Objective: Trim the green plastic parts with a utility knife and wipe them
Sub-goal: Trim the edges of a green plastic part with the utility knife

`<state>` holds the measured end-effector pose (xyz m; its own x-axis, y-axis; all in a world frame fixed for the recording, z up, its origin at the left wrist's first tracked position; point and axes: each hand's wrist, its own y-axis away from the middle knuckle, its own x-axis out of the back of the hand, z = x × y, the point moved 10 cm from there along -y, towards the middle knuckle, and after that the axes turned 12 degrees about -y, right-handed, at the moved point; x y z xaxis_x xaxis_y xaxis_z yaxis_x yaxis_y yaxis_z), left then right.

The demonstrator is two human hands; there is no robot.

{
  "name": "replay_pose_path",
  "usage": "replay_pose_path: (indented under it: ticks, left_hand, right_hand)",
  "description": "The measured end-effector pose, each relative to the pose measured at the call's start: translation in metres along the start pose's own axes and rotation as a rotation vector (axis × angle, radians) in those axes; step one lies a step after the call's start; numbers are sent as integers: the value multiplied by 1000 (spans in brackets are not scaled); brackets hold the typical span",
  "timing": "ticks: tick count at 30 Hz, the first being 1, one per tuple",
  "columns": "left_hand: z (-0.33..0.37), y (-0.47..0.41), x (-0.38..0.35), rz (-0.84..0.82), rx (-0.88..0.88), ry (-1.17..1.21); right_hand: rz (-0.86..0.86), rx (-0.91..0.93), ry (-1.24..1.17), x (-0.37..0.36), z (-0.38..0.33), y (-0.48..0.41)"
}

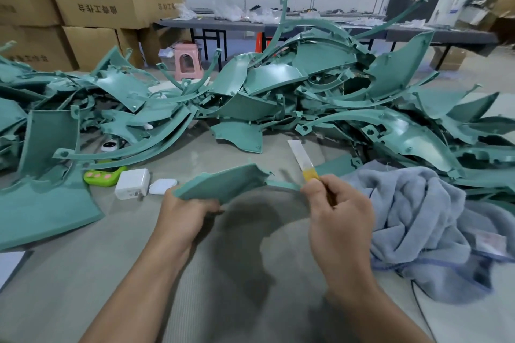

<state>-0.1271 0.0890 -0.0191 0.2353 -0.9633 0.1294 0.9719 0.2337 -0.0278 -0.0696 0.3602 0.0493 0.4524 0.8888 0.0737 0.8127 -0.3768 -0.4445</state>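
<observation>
Surface: grey ribbed table (pixel 242 281), heaped far with curved green plastic parts (pixel 320 83).
Left hand (pixel 189 211): grips flat green part (pixel 223 182), near centre.
Right hand (pixel 338 207): clenches yellow-handled utility knife (pixel 302 159).
Right: rumpled blue towel (pixel 423 220).

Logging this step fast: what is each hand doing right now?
Left hand: grips the curved green plastic part.
Right hand: grips the yellow-handled utility knife, blade pointing up.

view: head, wide-angle | faces: forward and down | range: close above table (pixel 92 273)
</observation>
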Motion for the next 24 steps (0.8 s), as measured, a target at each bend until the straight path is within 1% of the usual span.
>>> replay_pose_path:
  ticks: [3, 5, 6, 8, 10, 11, 12, 13, 14, 16, 18, 20, 22, 24]
  left_hand:
    - [-1, -1, 3, 10, 59, 282]
    - [-4, 0, 8, 37, 122, 409]
    - [-4, 0, 12, 60, 140, 446]
    - [-3, 0, 19, 100, 145, 500]
    - [1, 0, 18, 84, 127, 537]
    - [3, 0, 15, 72, 120, 537]
    - [5, 2, 12, 62, 106, 521]
    - [5, 3, 11, 64, 83, 477]
    - [6, 4, 11, 85, 53, 385]
    - [9, 4, 12, 124, -5, 181]
    - [6, 6, 8, 146, -4, 27]
    - [5, 10, 5, 179, 12, -47]
    - [8, 13, -16, 54, -28, -15]
    - [7, 18, -40, -113, -26, -38]
  right_hand:
    - [-59, -50, 30, 3, 8, -11]
    - [-168, -123, 115, -2, 15, -19]
    - [-264, -194, 156, -8, 23, -20]
    - [-519, -384, 175, -23, 42, -10]
    - [-752, -531, 52, -35, 46, 9]
    - [-801, -602, -93, -39, 44, 17]
    - [-797, -693, -280, -43, 42, 22]
    - [-755, -780, -445, -46, 42, 26]
    - [-711, -841, -550, -48, 43, 28]
    - [-632, -891, -599, -51, 48, 31]
    - [-531, -889, -603, -51, 53, 31]
    - [-405, -862, -638, -50, 56, 30]
    - [-297, -833, -714, -52, 57, 31]
    - [-271, -822, -746, -58, 56, 37]
